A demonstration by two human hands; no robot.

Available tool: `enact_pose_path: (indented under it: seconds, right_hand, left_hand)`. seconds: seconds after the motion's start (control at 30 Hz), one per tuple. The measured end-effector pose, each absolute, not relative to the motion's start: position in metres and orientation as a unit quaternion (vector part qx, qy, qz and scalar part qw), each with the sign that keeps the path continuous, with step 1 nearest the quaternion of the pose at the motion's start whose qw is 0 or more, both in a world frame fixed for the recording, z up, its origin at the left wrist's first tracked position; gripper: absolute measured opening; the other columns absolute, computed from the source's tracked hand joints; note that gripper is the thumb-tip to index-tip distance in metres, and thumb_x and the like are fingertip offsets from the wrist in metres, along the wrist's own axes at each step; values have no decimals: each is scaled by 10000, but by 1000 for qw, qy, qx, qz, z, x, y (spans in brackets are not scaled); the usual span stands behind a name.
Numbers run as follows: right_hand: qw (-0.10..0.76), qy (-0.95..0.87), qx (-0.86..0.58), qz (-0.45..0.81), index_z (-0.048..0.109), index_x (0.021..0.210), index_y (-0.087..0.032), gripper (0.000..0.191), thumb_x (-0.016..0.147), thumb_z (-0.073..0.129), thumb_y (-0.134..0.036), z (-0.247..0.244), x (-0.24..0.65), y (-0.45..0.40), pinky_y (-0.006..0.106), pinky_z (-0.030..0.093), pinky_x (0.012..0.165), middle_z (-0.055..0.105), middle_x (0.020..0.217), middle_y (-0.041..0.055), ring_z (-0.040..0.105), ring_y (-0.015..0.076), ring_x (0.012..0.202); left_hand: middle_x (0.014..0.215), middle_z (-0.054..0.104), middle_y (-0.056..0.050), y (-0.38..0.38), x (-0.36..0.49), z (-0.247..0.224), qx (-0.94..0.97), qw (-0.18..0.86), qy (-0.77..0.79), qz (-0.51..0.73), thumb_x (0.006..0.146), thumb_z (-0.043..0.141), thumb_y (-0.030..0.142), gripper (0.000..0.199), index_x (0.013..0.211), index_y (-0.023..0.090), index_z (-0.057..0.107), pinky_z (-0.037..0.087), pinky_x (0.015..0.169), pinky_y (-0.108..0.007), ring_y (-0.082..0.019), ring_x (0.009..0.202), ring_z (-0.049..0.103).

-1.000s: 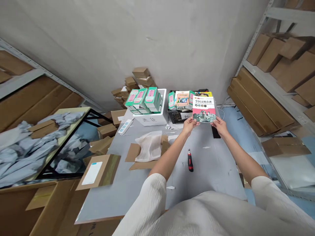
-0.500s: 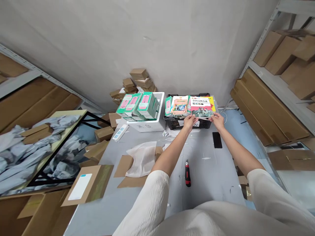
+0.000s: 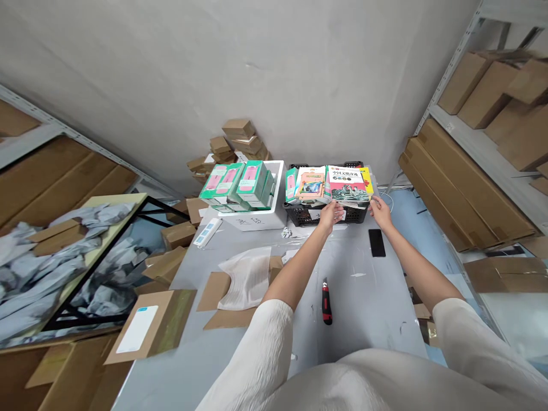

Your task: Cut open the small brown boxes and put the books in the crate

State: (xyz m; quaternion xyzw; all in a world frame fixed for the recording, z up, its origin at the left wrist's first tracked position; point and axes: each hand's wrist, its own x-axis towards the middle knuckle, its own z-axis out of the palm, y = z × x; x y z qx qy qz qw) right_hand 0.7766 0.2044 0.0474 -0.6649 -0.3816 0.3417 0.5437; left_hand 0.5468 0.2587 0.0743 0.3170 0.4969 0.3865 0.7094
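A book (image 3: pixel 347 185) with a white and pink cover lies on top of the filled black plastic basket (image 3: pixel 357 216). Close to the book's lower left corner is my left hand (image 3: pixel 332 214), its fingers apart and holding nothing. On the other side, my right hand (image 3: pixel 380 212) is by the lower right edge with fingers loosely spread; a light touch there cannot be ruled out. Left of this book lies an orange and white book (image 3: pixel 311 185), beside green and pink boxes (image 3: pixel 291 184). A yellow book (image 3: pixel 367 180) shows behind on the right.
A white foam box (image 3: pixel 257 221) holds several green boxes. On the grey table (image 3: pixel 355 308) lie a utility knife (image 3: pixel 326 303), a phone (image 3: pixel 377 243), a power strip (image 3: pixel 208 232) and an open carton (image 3: pixel 214 290) with foam wrap. Shelves of cartons stand at both sides.
Both hands have let go of the white and pink book, and it now rests in the basket slightly farther back. My fingers have spread and moved off its lower edge.
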Motion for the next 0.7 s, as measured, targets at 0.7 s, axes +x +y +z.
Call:
enact_pose_path:
  seconds: [0.7]
  right_hand:
    - [478, -444, -612, 448, 721, 1092, -204, 559, 780, 764, -667, 46, 626, 85, 293, 499, 626, 731, 830, 21, 624, 153, 644]
  left_hand:
    - [938, 783, -76, 133, 371, 74, 373, 619, 549, 420, 811, 831, 355, 229, 926, 207, 698, 552, 793, -303, -162, 780, 716]
